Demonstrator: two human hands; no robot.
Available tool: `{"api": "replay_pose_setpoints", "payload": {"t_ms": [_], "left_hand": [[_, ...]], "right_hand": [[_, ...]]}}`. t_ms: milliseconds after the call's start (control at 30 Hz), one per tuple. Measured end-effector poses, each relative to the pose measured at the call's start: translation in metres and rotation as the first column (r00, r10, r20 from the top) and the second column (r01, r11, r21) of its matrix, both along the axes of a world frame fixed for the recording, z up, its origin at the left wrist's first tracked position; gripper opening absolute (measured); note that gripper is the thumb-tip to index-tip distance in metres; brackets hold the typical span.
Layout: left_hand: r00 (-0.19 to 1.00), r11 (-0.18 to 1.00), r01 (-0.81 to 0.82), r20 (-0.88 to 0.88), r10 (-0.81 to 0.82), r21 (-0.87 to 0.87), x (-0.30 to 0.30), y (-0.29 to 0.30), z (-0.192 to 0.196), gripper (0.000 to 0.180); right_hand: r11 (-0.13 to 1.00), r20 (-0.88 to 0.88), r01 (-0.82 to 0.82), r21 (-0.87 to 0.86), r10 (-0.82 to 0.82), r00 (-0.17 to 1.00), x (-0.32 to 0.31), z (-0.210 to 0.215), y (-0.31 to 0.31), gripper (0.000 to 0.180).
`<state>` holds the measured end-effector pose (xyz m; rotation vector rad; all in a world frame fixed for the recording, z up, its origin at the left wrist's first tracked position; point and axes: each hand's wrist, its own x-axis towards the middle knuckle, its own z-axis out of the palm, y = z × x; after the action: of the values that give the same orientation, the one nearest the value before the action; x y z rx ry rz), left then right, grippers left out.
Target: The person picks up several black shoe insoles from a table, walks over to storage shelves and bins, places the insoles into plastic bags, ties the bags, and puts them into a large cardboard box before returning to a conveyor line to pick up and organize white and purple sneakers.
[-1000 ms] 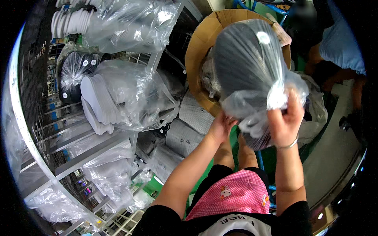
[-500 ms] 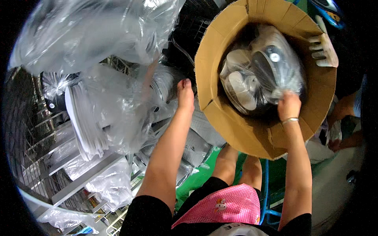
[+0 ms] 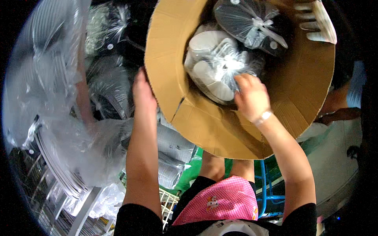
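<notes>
Hands apart: straightened left hand (image 3: 144, 92) beside round brown cardboard carton (image 3: 220, 135); right hand (image 3: 252, 96) at clear-bagged white insoles (image 3: 221, 65), grip undetermined. Black bagged bundle (image 3: 242, 21) already inside, beyond right hand.

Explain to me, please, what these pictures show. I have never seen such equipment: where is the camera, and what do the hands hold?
There is no machine, only a person's left hand and right hand, both bare. One wide camera on the person's head looks down, so straight edges look bent. Ahead is a round-looking cardboard box; inside lie a pale bag and a dark bag, both clear plastic with flat soles inside. The right hand is at the pale bag; I cannot tell if it grips. The left is outside the box, at its edge.
</notes>
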<state>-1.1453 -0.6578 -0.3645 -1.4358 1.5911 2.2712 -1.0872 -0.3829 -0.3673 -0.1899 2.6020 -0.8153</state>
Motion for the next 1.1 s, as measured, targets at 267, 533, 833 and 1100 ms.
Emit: {"api": "replay_pose_setpoints", "payload": {"t_ms": [267, 533, 833, 1100], "left_hand": [[0.676, 0.180, 0.320, 0.092, -0.731, -0.930, 0.052, 0.081, 0.084, 0.036], [0.307, 0.315, 0.791, -0.105, -0.946, -0.525, 0.059, 0.087, 0.069, 0.082], [0.673, 0.618, 0.615, -0.082, -0.735, -0.490, -0.017, 0.090, 0.105, 0.062], [0.883, 0.901, 0.429, -0.178, -0.434, -0.066, -0.102, 0.140, 0.089, 0.030]], "right_hand": [[0.943, 0.467, -0.167, 0.287, 0.014, 0.884, -0.017, -0.055, -0.043, 0.038], [0.839, 0.142, 0.294, -0.457, -0.257, 0.956, 0.012, 0.058, -0.030, 0.015], [0.841, -0.396, 0.197, -0.504, -0.428, 0.813, -0.019, 0.158, -0.051, 0.016], [0.958, 0.741, -0.288, -0.013, 0.202, 0.640, 0.037, 0.025, -0.026, 0.027]]}}
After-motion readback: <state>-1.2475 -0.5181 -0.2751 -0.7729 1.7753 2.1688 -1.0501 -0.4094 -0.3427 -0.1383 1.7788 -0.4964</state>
